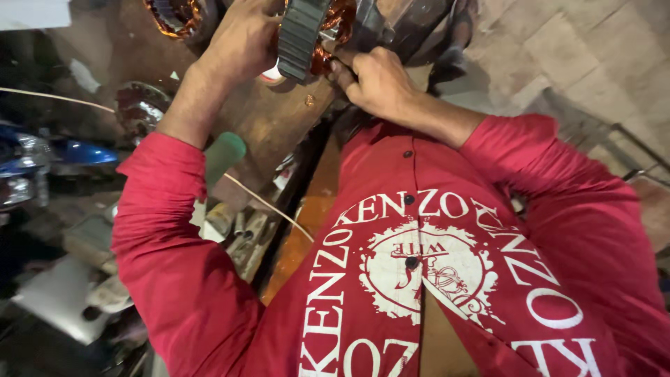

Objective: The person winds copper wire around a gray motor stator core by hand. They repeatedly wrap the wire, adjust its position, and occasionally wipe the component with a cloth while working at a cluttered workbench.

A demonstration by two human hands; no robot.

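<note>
From the head camera I look down past my red printed shirt (433, 279) to the two hands working at the top of the frame, over a worn brown wooden bench (272, 126). I judge the step in hand to be work on the ribbed dark-grey motor stator with copper windings (303, 31), held up above the bench. My left hand (241, 42) is curled closed around its left side, gripping the ribbed core. My right hand (377, 80) presses against its lower right with fingers bent, apparently pinching at the coppery coil; whether it grips anything I cannot tell. Any further move calls for a steady left grip. A second copper-wound stator (174, 15) lies on the bench, well to the left.
</note>
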